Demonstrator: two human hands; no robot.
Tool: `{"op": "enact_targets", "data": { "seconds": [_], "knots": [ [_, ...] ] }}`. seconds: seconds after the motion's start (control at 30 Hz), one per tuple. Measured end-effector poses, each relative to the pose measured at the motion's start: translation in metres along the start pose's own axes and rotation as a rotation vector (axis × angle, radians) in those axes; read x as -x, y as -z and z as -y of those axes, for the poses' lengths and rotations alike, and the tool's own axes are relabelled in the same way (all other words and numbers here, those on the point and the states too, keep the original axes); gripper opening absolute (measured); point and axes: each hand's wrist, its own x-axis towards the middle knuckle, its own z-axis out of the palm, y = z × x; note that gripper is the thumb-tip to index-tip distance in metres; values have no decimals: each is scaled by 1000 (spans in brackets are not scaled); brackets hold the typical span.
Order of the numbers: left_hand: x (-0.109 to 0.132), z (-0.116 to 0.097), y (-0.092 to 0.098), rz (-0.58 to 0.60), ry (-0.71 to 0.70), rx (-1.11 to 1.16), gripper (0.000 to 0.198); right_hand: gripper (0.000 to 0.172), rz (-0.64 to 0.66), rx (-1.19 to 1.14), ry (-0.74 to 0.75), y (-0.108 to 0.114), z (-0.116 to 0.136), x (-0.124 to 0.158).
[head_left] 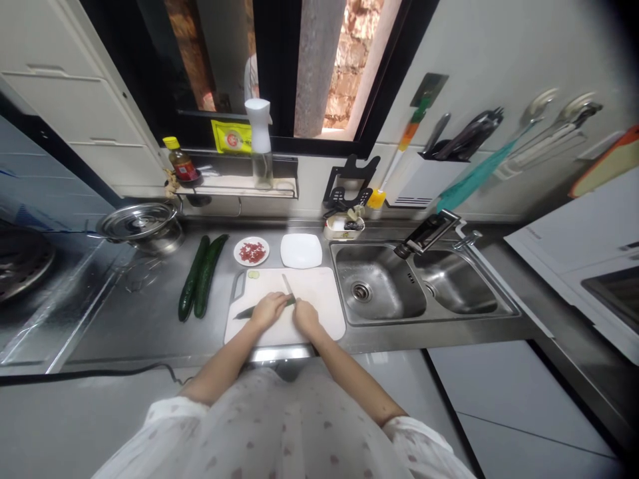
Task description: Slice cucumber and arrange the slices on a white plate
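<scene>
On the white cutting board [319, 283] lies a dark green piece of cucumber [244, 313], tapering toward its left end. My left hand [268, 309] is closed over the middle of it, and a short part shows to the right of the fingers. My right hand [305, 316] grips a knife [287, 283], whose blade points away from me beside the cucumber's right end. The knife's handle is hidden in the fist. Pale green cucumber slices [253, 274] rest at the board's upper left corner.
Two whole cucumbers [204, 276] lie left of the board. Behind it are a plate of chopped red pieces [252, 251] and a white square plate [301, 250]. A double sink [369, 309] adjoins on the right. A lidded steel pot [150, 233] stands at the back left.
</scene>
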Motion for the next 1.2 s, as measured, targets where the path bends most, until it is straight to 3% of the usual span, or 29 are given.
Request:
{"op": "enact_targets", "data": {
  "seconds": [0.33, 0.67, 0.87, 1.07, 1.2],
  "knots": [
    [0, -1, 2, -1, 2, 14, 33, 34, 8, -28, -10, 12, 8, -9],
    [0, -2, 2, -1, -4, -7, 32, 36, 44, 13, -31, -6, -12, 21],
    [-1, -4, 4, -2, 15, -3, 31, 33, 70, 31, -39, -4, -19, 42],
    [-2, -11, 7, 6, 139, -13, 33, 30, 81, 93, -43, 12, -33, 55],
    [0, -13, 9, -58, 264, -13, 35, 41, -28, 182, -21, 22, -44, 58]
  ]
}}
